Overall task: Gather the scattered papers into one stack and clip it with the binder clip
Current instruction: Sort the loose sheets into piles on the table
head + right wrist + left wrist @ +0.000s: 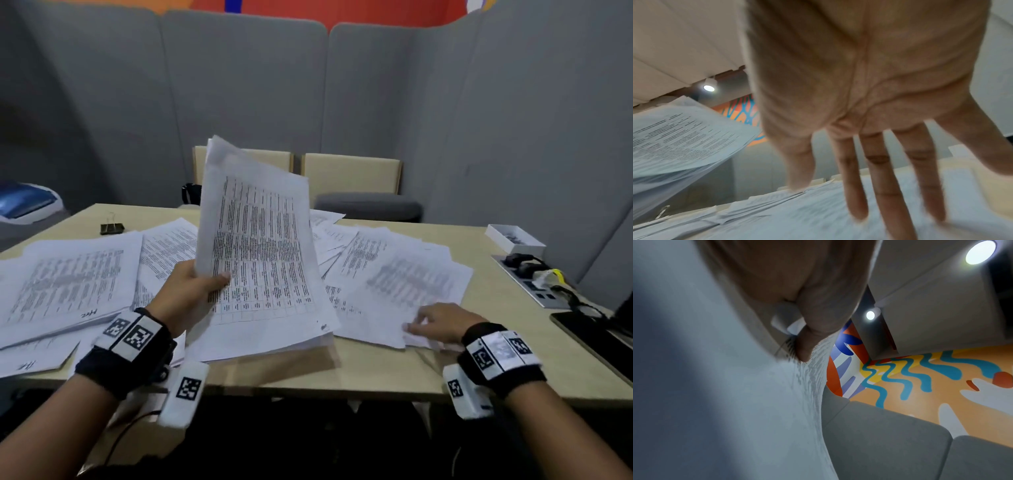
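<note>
My left hand point(191, 291) grips a thick bundle of printed sheets point(260, 246) by its left edge, thumb on top, and holds it tilted up with its lower edge near the table. The left wrist view shows the thumb point(818, 308) pressed on that bundle point(735, 402). My right hand point(435, 323) lies with straight, spread fingers point(885, 191) on loose sheets point(400, 284) at the right. More scattered papers point(72, 284) cover the table's left. A black binder clip point(112, 228) sits at the far left, beyond the papers.
A small white box point(515, 238) stands at the far right of the beige table point(513, 359). A power strip with cables point(534, 281) and a dark tablet point(589, 339) lie near the right edge. Two chairs point(352, 178) and grey partitions stand behind.
</note>
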The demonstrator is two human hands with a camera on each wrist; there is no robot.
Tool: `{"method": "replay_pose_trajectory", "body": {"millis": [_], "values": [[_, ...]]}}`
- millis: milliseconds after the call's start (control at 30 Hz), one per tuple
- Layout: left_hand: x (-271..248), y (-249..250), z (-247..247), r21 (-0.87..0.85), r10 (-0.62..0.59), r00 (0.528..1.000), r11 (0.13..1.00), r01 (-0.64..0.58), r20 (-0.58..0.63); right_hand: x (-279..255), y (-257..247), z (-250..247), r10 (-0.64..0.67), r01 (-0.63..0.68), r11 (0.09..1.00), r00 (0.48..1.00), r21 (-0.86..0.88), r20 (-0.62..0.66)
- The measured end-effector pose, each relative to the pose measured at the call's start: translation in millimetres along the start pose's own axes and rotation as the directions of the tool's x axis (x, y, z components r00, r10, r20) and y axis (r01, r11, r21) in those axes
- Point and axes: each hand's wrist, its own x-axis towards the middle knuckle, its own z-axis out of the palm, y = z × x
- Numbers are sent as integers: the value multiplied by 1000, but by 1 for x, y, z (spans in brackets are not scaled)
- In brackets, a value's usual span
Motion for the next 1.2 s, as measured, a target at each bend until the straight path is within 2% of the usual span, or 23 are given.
{"method": "replay_pose_trajectory", "body": {"millis": [33,100,133,267,400,500,600,667,700,733,800,833,900,933,967,1000,1033,1100,1133,1200], "values": [[0,0,-3,6,-16,1000,1000,16,-3,-1,-1,-2,32,-25,998,993,59,-111],[1,0,-9,45,-20,1000,999,20,-7,3,6,-3,155,-106,981,935,166,-320],[0,-1,-12,72,-12,1000,997,12,-2,7,10,-1,224,-163,967,911,195,-348],[1,0,-20,121,-34,999,992,30,27,11,24,4,374,-348,922,913,171,-164],[1,-1,-18,103,-36,999,994,33,27,11,24,6,395,-371,907,913,199,-101],[3,-10,-19,62,-56,997,997,53,47,13,19,4,387,-338,885,916,319,-102],[1,-11,-13,32,-88,995,996,86,50,9,15,-3,369,-256,794,924,552,-102],[-3,-10,-5,23,-83,996,996,83,35,3,14,-15,349,-147,752,916,643,-198],[-3,-11,-1,24,-91,995,996,91,28,-3,12,-23,312,-51,746,908,664,-280],[-5,-12,2,8,-98,995,995,98,34,-10,8,-34,252,71,740,892,669,-374],[-6,-14,5,13,-110,994,994,110,24,-30,-4,-57,112,332,702,822,630,-558],[-6,-15,5,13,-126,992,992,126,26,-42,-11,-67,54,431,680,778,593,-626],[-9,-15,7,4,-165,986,986,165,37,-65,-28,-84,-35,546,684,687,484,-726],[-11,-15,8,7,-174,984,985,174,45,-74,-33,-89,-68,561,711,656,425,-752],[-11,-15,9,15,-170,984,985,169,49,-81,-37,-93,-101,545,751,651,372,-752],[-12,-16,10,14,-165,985,986,164,53,-84,-39,-94,-120,492,806,678,327,-725],[-12,-17,8,24,-163,985,986,162,48,-83,-38,-93,-119,410,865,727,289,-676],[-13,-18,8,50,-166,985,985,164,41,-75,-30,-87,-69,264,930,810,257,-583],[-13,-18,7,55,-165,986,985,162,38,-70,-24,-83,-48,236,937,817,257,-575],[-12,-19,6,79,-162,986,984,158,39,-61,-14,-80,-7,244,924,780,294,-625]]}}
